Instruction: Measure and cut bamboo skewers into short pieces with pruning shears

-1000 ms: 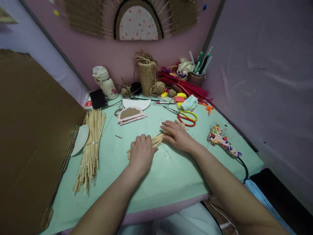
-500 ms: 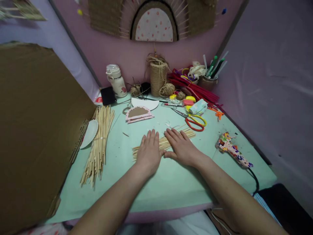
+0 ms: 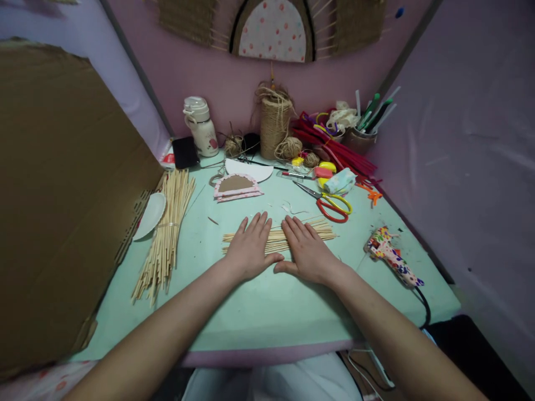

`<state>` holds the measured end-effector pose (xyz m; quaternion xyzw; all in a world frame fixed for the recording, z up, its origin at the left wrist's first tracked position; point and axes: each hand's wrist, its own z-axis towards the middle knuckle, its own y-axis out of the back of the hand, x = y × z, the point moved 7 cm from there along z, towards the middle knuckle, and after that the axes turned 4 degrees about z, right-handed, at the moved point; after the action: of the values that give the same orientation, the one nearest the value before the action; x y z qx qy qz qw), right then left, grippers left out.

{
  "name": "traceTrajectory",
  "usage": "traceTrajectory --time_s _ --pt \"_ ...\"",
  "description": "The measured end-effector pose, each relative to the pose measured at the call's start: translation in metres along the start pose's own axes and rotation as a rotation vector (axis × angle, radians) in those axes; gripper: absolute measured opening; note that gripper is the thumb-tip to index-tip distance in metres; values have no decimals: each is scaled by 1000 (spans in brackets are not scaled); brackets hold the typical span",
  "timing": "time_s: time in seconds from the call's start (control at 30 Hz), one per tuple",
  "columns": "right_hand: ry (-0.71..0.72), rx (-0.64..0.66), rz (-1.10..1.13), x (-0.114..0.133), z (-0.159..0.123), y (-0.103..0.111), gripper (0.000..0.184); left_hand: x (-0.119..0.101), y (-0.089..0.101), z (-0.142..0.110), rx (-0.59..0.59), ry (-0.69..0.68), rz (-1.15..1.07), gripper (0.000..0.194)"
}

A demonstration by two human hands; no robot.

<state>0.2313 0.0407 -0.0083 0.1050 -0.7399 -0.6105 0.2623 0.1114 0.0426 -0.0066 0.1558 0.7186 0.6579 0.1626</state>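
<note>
Your sticks [image 3: 276, 240] are pale straw yellow on a mint-green tabletop [image 3: 288, 317]. You see scissors [image 3: 321, 196] with one red and one yellow handle, a glue gun [image 3: 397, 260] flowered in blue, red and yellow over a pale ground, tan twine [image 3: 273, 131], crimson pipe cleaners [image 3: 345, 152], a cream bottle [image 3: 204, 136], brown cardboard [image 3: 62, 195], and a white half-circle [image 3: 273, 33] dotted pinkish red on the pink wall [image 3: 234, 89].

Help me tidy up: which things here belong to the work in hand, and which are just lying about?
Belong: sticks, under left hand and right hand; perhaps the similar bundle.

Seemingly lying about, untouched: scissors, glue gun, bottle, twine.
</note>
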Motion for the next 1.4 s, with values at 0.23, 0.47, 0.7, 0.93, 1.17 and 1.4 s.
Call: traceTrajectory --time_s 0.23,0.47,0.7,0.93,1.17,1.4 --pt "26 -50 16 -11 -2 7 101 -14 5 -12 -78 201 46 69" --pt "203 -88 76 -29 4 25 54 -14 -4 -16 -69 159 -6 62" --pt "171 -222 105 -38 8 28 42 -9 -8 -15 -81 176 -4 65" --pt "115 -54 10 -19 -1 4 84 -9 -13 -19 -99 188 18 73" --pt "63 -41 12 -14 -6 -2 95 -6 -13 -17 -58 163 10 82" --pt "50 -24 21 -13 -4 -1 100 -6 -10 -17 -5 179 10 83"
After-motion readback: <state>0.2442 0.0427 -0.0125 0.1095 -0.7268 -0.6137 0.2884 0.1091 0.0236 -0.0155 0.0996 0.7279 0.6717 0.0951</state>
